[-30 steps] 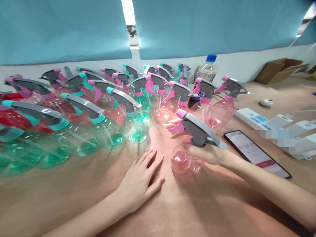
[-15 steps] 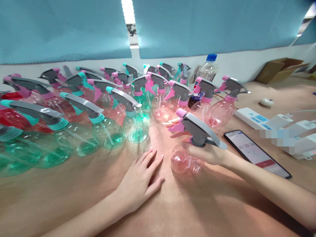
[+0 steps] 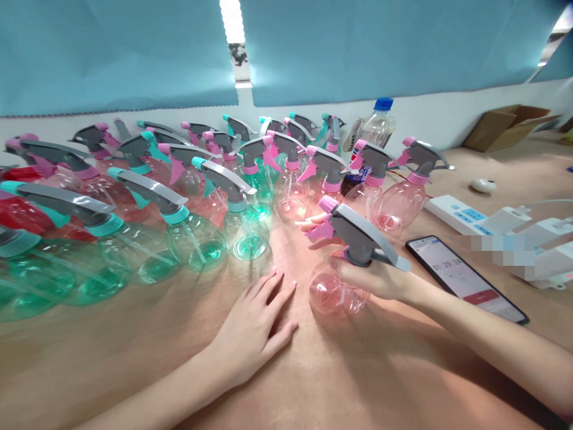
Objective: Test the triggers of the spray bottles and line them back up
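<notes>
My right hand [image 3: 371,276] is wrapped round the neck of a clear pink spray bottle [image 3: 333,292] with a grey and pink trigger head. The bottle's nozzle points away and to the left; part of its neck is hidden by my thumb. My left hand [image 3: 257,325] lies flat on the table [image 3: 201,376], fingers spread, touching no bottle. Just beyond it stands a green spray bottle [image 3: 248,236] with a grey and turquoise head. Another green spray bottle [image 3: 197,242] is beside that one.
Several more pink and green spray bottles crowd the back and left. A drink bottle with a blue cap [image 3: 384,105] stands behind them. To the right are a phone [image 3: 468,278], a white power strip [image 3: 456,215] with plugs, a small white object [image 3: 483,186] and a cardboard box [image 3: 501,128].
</notes>
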`<action>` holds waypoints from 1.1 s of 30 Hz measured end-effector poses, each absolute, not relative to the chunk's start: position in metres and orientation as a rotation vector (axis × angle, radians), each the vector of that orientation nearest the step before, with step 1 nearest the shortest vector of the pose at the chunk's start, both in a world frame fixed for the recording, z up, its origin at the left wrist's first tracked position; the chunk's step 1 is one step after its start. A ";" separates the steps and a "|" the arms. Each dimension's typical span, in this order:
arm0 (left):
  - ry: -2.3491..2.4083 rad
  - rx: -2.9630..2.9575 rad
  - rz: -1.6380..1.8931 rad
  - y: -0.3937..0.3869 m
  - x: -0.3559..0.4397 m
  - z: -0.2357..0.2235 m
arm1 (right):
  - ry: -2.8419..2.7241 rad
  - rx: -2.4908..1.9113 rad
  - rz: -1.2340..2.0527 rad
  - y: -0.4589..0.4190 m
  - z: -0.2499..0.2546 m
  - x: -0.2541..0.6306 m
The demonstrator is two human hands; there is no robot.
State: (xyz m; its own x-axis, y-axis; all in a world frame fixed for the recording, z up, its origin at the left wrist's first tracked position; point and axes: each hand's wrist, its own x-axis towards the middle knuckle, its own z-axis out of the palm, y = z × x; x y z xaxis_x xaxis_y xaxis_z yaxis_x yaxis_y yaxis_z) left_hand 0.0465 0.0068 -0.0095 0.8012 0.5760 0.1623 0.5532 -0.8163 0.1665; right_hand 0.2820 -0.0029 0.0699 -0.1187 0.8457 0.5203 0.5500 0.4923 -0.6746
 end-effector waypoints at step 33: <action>0.902 2.840 0.310 0.007 0.047 -0.006 | -1.822 -1.196 0.515 -0.007 0.074 0.283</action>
State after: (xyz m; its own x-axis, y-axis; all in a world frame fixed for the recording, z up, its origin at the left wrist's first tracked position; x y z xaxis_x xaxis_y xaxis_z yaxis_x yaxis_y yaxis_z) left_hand 0.0474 0.0068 -0.0063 0.7983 0.5829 0.1514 0.5528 -0.8090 0.2000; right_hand 0.2831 -0.0066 0.0742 -0.1581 0.8842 0.4395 0.5238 0.4524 -0.7218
